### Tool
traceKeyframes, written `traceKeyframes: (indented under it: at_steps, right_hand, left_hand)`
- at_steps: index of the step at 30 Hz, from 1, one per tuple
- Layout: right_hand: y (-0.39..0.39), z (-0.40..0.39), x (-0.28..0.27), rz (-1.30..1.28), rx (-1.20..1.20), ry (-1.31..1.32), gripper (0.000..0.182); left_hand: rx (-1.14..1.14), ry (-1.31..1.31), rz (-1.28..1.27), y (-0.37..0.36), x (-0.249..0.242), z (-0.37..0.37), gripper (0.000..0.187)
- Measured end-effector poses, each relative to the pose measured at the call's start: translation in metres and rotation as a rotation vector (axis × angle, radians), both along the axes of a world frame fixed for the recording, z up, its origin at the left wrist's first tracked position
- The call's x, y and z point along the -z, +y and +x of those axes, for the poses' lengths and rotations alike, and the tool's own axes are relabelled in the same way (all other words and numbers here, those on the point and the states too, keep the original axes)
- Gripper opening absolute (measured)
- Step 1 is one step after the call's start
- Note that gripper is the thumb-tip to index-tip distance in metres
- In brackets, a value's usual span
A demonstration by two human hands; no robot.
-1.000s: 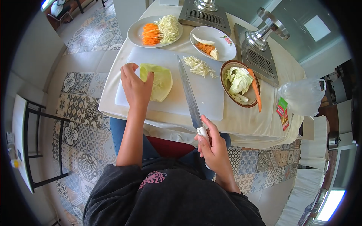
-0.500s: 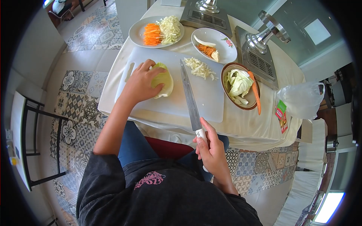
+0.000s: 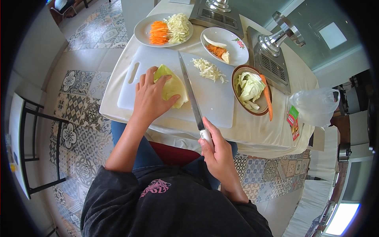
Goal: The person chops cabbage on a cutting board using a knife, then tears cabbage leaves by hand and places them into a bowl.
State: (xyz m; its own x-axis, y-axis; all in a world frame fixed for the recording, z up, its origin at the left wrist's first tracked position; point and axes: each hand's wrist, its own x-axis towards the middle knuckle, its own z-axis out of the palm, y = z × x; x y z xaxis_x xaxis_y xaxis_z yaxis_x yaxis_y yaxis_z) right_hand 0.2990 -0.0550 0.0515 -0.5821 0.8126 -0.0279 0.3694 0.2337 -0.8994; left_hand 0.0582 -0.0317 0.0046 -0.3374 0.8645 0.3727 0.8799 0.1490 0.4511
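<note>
On the white cutting board (image 3: 158,114) lies a pale green cabbage leaf piece (image 3: 172,89). My left hand (image 3: 153,91) rests on its left side, thumb and fingers curved over it. My right hand (image 3: 216,149) is wrapped round the white handle of a long knife (image 3: 192,96), whose blade points away over the board, just right of the leaf. A small pile of shredded cabbage (image 3: 209,70) lies on the board to the right of the blade.
Behind the board, a plate (image 3: 141,33) holds carrot and cabbage strips. A flowered bowl (image 3: 238,56) holds scraps. On the right are a brown-rimmed bowl (image 3: 252,112) with cabbage and a carrot (image 3: 265,94), a plastic bag (image 3: 316,106), and metal stoves (image 3: 270,65).
My left hand and the cabbage leaf have shifted to the right, closer to the blade. The knife has moved left, its tip now further left and away from me.
</note>
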Motion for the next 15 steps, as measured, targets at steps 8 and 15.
traceKeyframes:
  at_steps: [8, 15]
  right_hand:
    - [0.000, -0.013, 0.022, 0.239, -0.031, -0.050, 0.050]
    - [-0.002, -0.015, 0.027, 0.225, -0.027, -0.109, 0.055]
  left_hand:
    - [-0.021, 0.019, 0.026, 0.000, 0.004, 0.004, 0.062]
    - [-0.015, -0.063, -0.017, -0.001, -0.001, 0.006, 0.067]
